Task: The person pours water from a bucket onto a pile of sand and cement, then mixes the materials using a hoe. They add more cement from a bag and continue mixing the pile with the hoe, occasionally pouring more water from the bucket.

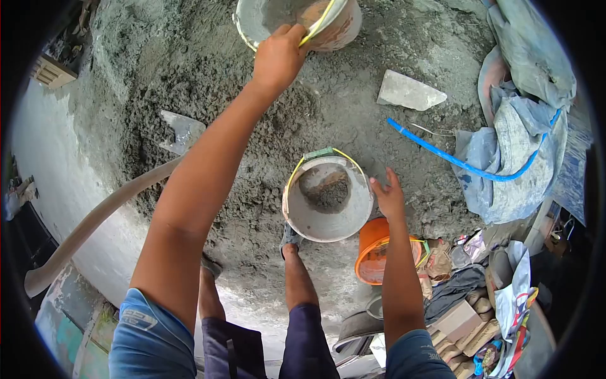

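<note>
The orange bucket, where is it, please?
In the head view, the orange bucket sits centre-right, below the nearer pale bucket, partly behind the right forearm.

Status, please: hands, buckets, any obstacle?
Left hand gripping yellow handle of upper bucket. Right hand open beside middle bucket; grey material inside. Orange bucket close by, possible obstruction.

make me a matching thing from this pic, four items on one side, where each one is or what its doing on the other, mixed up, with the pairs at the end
Column one
1. left hand
2. right hand
3. orange bucket
4. hose

Column two
A. lies partly over the sheeting
B. beside the rim of the middle bucket, fingers spread
C. partly hidden behind the right forearm
D. gripping the handle of the top bucket

Pairs
1-D
2-B
3-C
4-A
</note>
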The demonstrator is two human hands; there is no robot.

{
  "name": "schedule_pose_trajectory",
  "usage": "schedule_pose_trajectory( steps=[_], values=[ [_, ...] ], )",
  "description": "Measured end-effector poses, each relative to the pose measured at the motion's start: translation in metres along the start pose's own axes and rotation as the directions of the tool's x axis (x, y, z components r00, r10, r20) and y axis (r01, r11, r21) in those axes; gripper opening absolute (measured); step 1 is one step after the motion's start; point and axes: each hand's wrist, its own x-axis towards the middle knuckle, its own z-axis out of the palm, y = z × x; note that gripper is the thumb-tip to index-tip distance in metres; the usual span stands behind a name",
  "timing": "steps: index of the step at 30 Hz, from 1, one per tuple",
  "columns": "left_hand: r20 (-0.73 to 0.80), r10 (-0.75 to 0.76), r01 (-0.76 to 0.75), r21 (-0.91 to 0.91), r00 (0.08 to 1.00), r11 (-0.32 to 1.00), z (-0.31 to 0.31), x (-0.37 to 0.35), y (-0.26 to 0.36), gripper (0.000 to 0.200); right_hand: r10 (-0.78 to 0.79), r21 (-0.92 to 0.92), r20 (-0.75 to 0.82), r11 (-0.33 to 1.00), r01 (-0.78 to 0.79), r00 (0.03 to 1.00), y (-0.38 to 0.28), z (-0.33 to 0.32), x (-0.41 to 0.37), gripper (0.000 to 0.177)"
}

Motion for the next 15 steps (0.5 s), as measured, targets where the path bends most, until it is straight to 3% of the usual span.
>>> schedule_pose_trajectory(
  steps=[1, 3, 5, 7, 9, 10, 11, 12, 13, 14, 15],
  values=[
    [0.013, 0.009, -0.009, 0.001, 1.000, 1.000, 0.026, -0.013, -0.010, 0.017, 0.012, 0.009, -0.001, 1.000, -0.012, 1.000, 0.019, 0.012, -0.008, 0.065],
    [0.360, 0.112, -0.227, 0.295, 0.926, 0.928, 0.072, -0.045, -0.041, 0.016, 0.014, -0.053, 0.132, 0.999, -0.007, 0.991, 0.045, 0.031, -0.023, 0.054],
    [0.402, 0.110, -0.278, 0.390, 0.909, 0.878, 0.070, -0.070, -0.038, 0.026, 0.087, -0.027, 0.159, 0.996, -0.084, 0.983, 0.059, 0.039, -0.023, 0.047],
    [0.021, 0.165, -0.160, 0.387, 0.986, 0.908, 0.036, -0.100, 0.000, 0.035, 0.152, 0.005, 0.177, 0.988, -0.155, 0.972, 0.059, 0.043, -0.033, 0.040],
    [0.093, -0.164, 0.140, 0.220, 0.982, 0.965, -0.002, -0.150, 0.048, 0.043, 0.076, 0.177, 0.276, 0.976, -0.129, 0.958, 0.032, 0.050, -0.059, 0.030],
    [0.354, -0.451, 0.458, 0.069, 0.820, 0.886, -0.011, -0.183, 0.055, 0.051, 0.032, 0.185, 0.277, 0.979, -0.086, 0.960, 0.013, 0.055, -0.076, 0.030],
    [0.680, -0.661, 0.894, 0.018, 0.317, 0.448, -0.026, -0.200, 0.066, 0.062, -0.009, 0.189, 0.280, 0.981, -0.046, 0.960, -0.008, 0.062, -0.099, 0.029],
    [0.757, -0.648, 0.990, -0.134, 0.078, -0.037, -0.024, -0.226, 0.075, 0.070, -0.061, 0.176, 0.218, 0.984, 0.022, 0.974, -0.027, 0.069, -0.124, 0.029],
    [0.773, -0.621, 0.920, -0.146, -0.124, -0.365, -0.023, -0.240, 0.081, 0.069, -0.121, 0.158, 0.154, 0.983, 0.097, 0.981, -0.043, 0.076, -0.146, 0.029],
    [0.752, -0.652, 0.824, -0.306, -0.098, -0.477, -0.021, -0.245, 0.085, 0.058, -0.164, 0.126, 0.080, 0.980, 0.153, 0.983, -0.052, 0.083, -0.164, 0.028],
    [0.750, -0.656, 0.820, -0.323, -0.082, -0.472, -0.009, -0.258, 0.086, 0.058, -0.213, 0.088, 0.005, 0.973, 0.211, 0.977, -0.057, 0.087, -0.179, 0.027]
  ],
)
